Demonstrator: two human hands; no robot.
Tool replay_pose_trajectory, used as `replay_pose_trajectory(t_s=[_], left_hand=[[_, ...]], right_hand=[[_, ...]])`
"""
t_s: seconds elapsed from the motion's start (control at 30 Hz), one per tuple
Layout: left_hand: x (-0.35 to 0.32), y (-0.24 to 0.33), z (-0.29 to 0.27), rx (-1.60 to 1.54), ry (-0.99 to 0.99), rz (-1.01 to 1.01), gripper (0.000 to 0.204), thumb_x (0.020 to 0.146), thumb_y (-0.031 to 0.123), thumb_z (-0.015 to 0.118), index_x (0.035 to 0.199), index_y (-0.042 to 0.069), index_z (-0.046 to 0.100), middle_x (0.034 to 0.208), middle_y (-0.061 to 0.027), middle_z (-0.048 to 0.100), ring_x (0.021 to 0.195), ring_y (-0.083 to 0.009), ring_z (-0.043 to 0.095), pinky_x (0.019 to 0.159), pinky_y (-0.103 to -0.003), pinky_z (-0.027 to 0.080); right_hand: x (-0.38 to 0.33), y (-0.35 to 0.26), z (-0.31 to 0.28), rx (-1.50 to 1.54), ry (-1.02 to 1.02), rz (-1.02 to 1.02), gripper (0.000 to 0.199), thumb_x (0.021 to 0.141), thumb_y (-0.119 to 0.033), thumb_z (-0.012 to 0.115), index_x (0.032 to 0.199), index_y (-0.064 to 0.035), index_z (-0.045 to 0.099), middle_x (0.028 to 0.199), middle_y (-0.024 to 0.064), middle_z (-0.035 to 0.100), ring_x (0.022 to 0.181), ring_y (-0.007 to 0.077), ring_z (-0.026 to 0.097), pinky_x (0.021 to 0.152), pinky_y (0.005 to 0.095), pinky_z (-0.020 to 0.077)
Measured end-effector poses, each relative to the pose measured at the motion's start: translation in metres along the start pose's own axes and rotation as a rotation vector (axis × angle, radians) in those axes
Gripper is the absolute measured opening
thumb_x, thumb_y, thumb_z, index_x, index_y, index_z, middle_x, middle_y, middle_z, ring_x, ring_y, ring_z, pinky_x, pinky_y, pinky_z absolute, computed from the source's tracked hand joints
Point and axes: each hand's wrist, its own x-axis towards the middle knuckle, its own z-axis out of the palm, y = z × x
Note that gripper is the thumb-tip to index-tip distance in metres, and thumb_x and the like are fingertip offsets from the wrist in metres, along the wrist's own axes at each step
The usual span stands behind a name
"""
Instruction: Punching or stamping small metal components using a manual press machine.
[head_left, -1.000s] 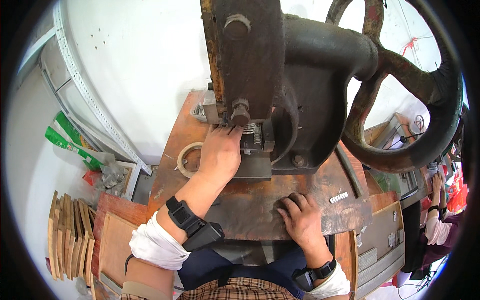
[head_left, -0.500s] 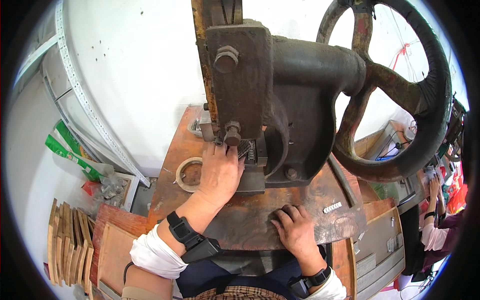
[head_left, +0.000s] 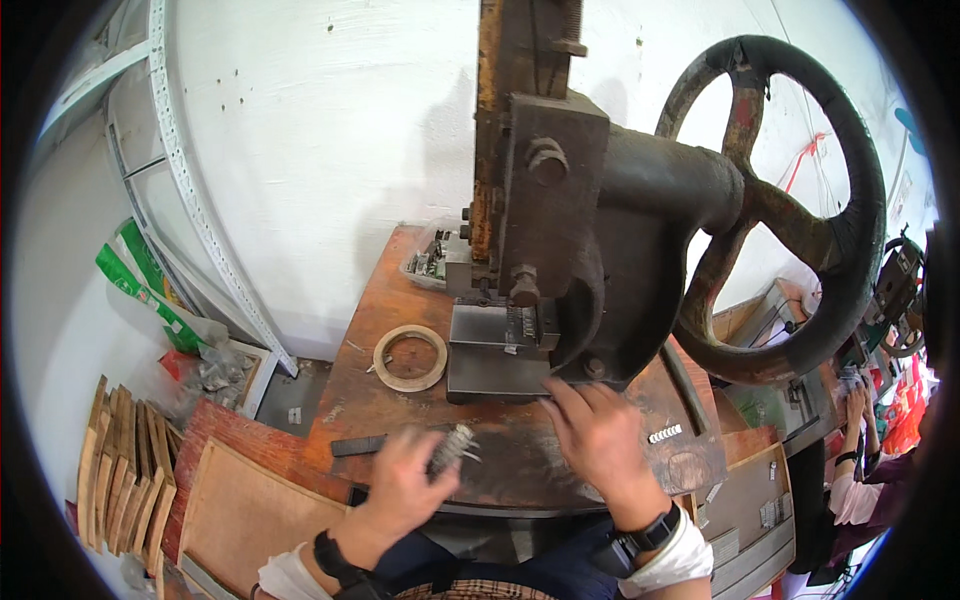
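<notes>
My left hand (head_left: 405, 488), slightly blurred, is low over the table's front edge, closed on a small ribbed metal piece (head_left: 452, 450) whose exact kind I cannot make out. My right hand (head_left: 602, 440) is beside the front of the hand press (head_left: 560, 200), its fingers apart and bent near the corner of the base, with nothing visible in them. On the press's metal base (head_left: 500, 375) a small toothed part (head_left: 520, 325) lies beneath the ram. A tan tape roll (head_left: 381, 362) lies left of the base, and a dark flat strip (head_left: 358, 445) is close to my left hand.
A large handwheel (head_left: 860, 220) juts out at the right. Behind the press stands a plastic tub (head_left: 425, 270) of metal parts. A short pale strip (head_left: 664, 433) and a dark bar (head_left: 683, 390) lie right. Wooden slats (head_left: 125, 470) stand left. A co-worker's arm (head_left: 850, 490) shows far right.
My left hand has come out from under the ram toward me, now with the metal piece. My right hand has moved forward to the press base. The view has shifted.
</notes>
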Motion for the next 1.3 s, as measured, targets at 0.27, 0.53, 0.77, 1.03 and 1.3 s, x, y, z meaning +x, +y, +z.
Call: replay_pose_trajectory(t_s=[0.27,0.53,0.77,1.03,1.3], left_hand=[[0.012,-0.006,0.049,0.223,-0.178,0.154,0.039,0.076,0.021,0.072,0.105,-0.005,0.063,0.093,-0.0168,0.058,0.085,-0.0319,0.057,0.076,-0.039,0.049],[0.007,-0.009,0.042,0.104,-0.011,0.135,0.049,0.074,0.022,0.075,0.113,-0.003,0.059,0.108,-0.0198,0.055,0.094,-0.036,0.056,0.08,-0.04,0.05],[0.003,-0.018,0.04,0.042,-0.011,0.148,0.046,0.074,0.02,0.074,0.112,-0.002,0.06,0.104,-0.0186,0.056,0.092,-0.0345,0.056,0.079,-0.039,0.049],[0.004,-0.017,0.035,-0.267,0.138,0.193,0.036,0.08,0.014,0.07,0.11,-0.003,0.061,0.103,-0.0178,0.061,0.091,-0.0322,0.059,0.079,-0.036,0.049],[0.021,0.042,0.056,-1.394,-0.255,-0.487,0.031,0.096,0.007,0.055,0.123,-0.007,0.056,0.105,-0.008,0.065,0.093,-0.0125,0.061,0.081,-0.027,0.05]], right_hand=[[0.071,-0.002,0.028,-0.52,-0.662,0.261,0.04,0.089,-0.025,0.058,0.128,-0.0162,0.059,0.075,0.0076,0.068,0.069,0.0246,0.069,0.056,0.0366,0.0531],[0.072,0.002,0.031,-0.451,-0.535,0.348,0.026,0.09,-0.027,0.058,0.112,-0.0201,0.068,0.075,0.0131,0.068,0.07,0.0302,0.069,0.06,0.0405,0.0538],[0.087,-0.01,0.034,-0.595,-0.588,0.135,0.009,0.078,-0.012,0.061,0.077,-0.0066,0.069,0.075,0.0118,0.07,0.072,0.0266,0.071,0.06,0.0372,0.0556],[0.071,-0.005,0.03,-0.576,-0.367,-0.024,0.005,0.074,-0.012,0.063,0.073,-0.0078,0.06,0.064,0.0082,0.065,0.06,0.0241,0.067,0.05,0.035,0.0521],[-0.042,-0.061,-0.035,-0.241,-0.212,-0.225,0.028,0.068,-0.011,0.072,0.094,-0.0012,0.067,0.056,0.0008,0.047,0.046,0.0184,0.048,0.043,0.0327,0.0399]])
